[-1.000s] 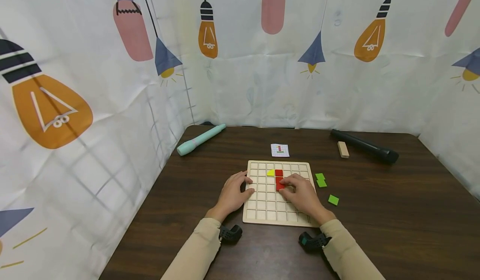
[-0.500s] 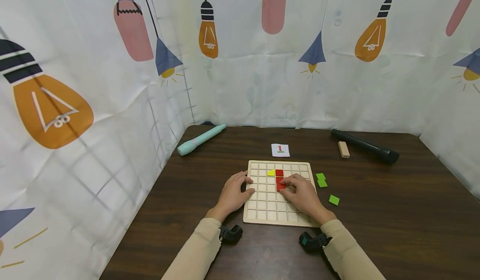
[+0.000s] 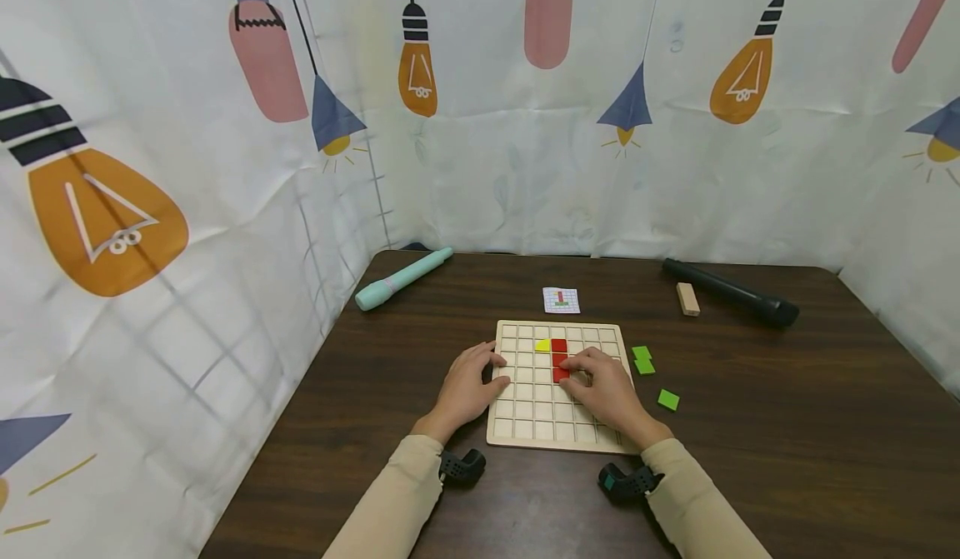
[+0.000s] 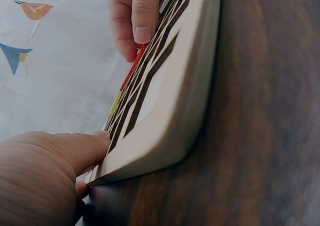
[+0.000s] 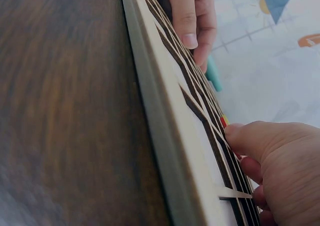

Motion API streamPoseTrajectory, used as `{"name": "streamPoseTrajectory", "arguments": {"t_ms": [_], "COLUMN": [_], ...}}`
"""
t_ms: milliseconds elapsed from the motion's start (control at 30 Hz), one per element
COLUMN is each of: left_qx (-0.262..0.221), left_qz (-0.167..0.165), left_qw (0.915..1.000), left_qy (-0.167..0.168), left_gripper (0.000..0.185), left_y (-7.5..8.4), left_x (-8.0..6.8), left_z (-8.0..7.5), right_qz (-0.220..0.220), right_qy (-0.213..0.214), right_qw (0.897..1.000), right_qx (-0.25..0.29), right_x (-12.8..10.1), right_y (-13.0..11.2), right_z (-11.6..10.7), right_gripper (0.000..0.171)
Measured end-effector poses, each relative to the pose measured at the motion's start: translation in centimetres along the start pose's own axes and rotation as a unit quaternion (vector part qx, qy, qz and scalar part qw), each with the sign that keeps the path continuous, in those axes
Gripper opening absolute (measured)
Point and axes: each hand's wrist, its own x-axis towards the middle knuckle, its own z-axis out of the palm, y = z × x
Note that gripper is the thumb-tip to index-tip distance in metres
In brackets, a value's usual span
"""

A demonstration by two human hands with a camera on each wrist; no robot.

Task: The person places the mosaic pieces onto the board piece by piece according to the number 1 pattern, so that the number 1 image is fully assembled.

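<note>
A wooden grid board (image 3: 532, 413) lies on the dark table. Red square tiles sit in one column near its middle, with a yellow slant-edged tile (image 3: 542, 346) beside the top one. My right hand (image 3: 604, 388) pinches the lowest red tile (image 3: 558, 375) with thumb and fingertips, partly covering it. At the board's left side, my left hand (image 3: 467, 384) holds the edge; in the left wrist view its thumb (image 4: 92, 148) rests on the top rim and a finger shows at the side. The right wrist view shows the right thumb (image 5: 245, 136) close by the red.
Several green tiles (image 3: 667, 400) lie right of the board. Behind it is a small printed pattern card (image 3: 561, 301). A wooden block (image 3: 687, 299) and a black cylinder (image 3: 731, 292) lie back right, a mint-green cylinder (image 3: 403, 279) back left. Patterned curtains (image 3: 510, 176) surround the table.
</note>
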Motion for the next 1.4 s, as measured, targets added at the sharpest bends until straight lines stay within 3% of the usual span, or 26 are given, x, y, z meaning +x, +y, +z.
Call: {"name": "streamPoseTrajectory", "arguments": {"t_ms": [300,533,833,1167,1400], "left_qx": [-0.002,-0.006,-0.001,-0.005,-0.002], "left_qz": [0.000,0.001,-0.001,0.003,0.006], "left_qw": [1.0000,1.0000,1.0000,0.9999,0.9999], "left_qy": [-0.003,-0.002,-0.001,-0.009,-0.009], "left_gripper": [0.023,0.022,0.024,0.024,0.025], "left_y": [-0.1,0.1,0.1,0.0,0.0], "left_x": [-0.1,-0.1,0.0,-0.1,-0.1], "left_z": [0.0,-0.1,-0.1,-0.2,-0.2], "right_qz": [-0.002,0.025,0.035,0.031,0.073], "right_qy": [0.001,-0.006,0.033,0.098,0.067], "right_qw": [1.000,0.998,0.997,0.995,0.995], "right_qx": [0.003,0.054,0.054,0.016,0.006], "right_x": [-0.1,-0.2,-0.1,-0.5,-1.0], "right_y": [-0.1,0.1,0.7,4.4,6.3], "right_z": [-0.1,-0.8,-2.4,-5.5,-7.0], "right_gripper": [0.018,0.019,0.023,0.022,0.028]}}
